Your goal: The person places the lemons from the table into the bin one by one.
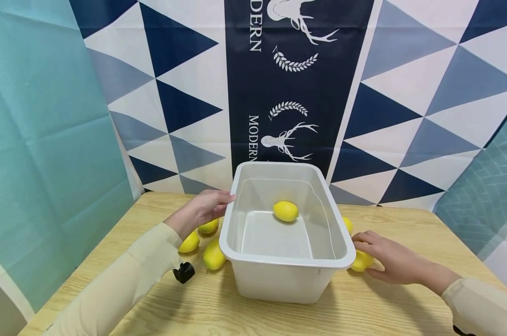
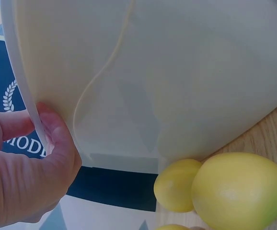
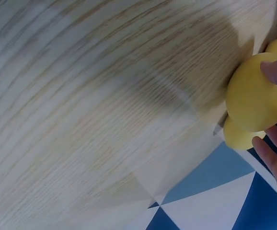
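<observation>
A white plastic bin [image 1: 278,280] stands on the table with one lemon [image 1: 285,211] lying inside on its floor. My left hand [image 1: 205,210] pinches the bin's left rim; the left wrist view shows the thumb on one side of the rim [image 2: 21,76] and fingers on the other. Right of the bin, my right hand [image 1: 392,259] holds a lemon [image 3: 253,96] between thumb and fingers, close to the bin's wall. Another lemon [image 1: 348,225] sits just behind it, partly hidden by the bin.
Several lemons lie left of the bin, among them one near its wall [image 1: 214,255] and one by my left wrist [image 1: 189,242]. The wooden table [image 1: 161,308] ends at a patterned cloth [image 1: 194,107] behind. A black piece [image 1: 184,272] shows at my left sleeve.
</observation>
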A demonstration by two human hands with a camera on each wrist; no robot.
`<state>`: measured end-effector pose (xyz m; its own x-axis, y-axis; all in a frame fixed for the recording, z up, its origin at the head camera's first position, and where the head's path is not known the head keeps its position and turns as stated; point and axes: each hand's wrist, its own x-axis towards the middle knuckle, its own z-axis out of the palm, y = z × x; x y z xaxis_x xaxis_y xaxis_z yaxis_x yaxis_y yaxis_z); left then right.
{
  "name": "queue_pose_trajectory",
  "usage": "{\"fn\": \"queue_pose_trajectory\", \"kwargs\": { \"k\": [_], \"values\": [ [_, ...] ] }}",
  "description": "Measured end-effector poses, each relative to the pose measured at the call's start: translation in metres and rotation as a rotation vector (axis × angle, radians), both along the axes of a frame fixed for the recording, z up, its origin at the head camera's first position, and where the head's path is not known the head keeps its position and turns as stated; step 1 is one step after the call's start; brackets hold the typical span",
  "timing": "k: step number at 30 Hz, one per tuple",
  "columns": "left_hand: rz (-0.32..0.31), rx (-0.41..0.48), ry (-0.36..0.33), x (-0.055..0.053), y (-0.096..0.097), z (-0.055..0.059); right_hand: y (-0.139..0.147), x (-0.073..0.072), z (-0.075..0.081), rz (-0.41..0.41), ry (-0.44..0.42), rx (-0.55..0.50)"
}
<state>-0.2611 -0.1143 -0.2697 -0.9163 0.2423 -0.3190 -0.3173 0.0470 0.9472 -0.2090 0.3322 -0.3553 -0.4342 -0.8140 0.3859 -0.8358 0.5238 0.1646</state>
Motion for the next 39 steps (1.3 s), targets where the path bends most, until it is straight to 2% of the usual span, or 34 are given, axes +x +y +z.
{"fn": "queue_pose_trajectory", "kwargs": {
  "k": [9, 20, 28, 39],
  "values": [
    [0.003, 0.010, 0.003, 0.001, 0.000, 0.002, 0.008, 0.002, -0.004, -0.066, 0.003, 0.000],
    [0.012, 0.023, 0.001, -0.001, 0.000, 0.000, 0.010, 0.004, -0.007, -0.130, -0.043, 0.039],
    [0.006, 0.026, 0.003, -0.002, -0.001, 0.001, 0.013, 0.004, -0.006, -0.083, -0.052, 0.045],
    [-0.001, 0.014, 0.006, -0.005, -0.002, 0.001, 0.013, 0.002, -0.004, -0.083, -0.072, 0.046]
  ]
}}
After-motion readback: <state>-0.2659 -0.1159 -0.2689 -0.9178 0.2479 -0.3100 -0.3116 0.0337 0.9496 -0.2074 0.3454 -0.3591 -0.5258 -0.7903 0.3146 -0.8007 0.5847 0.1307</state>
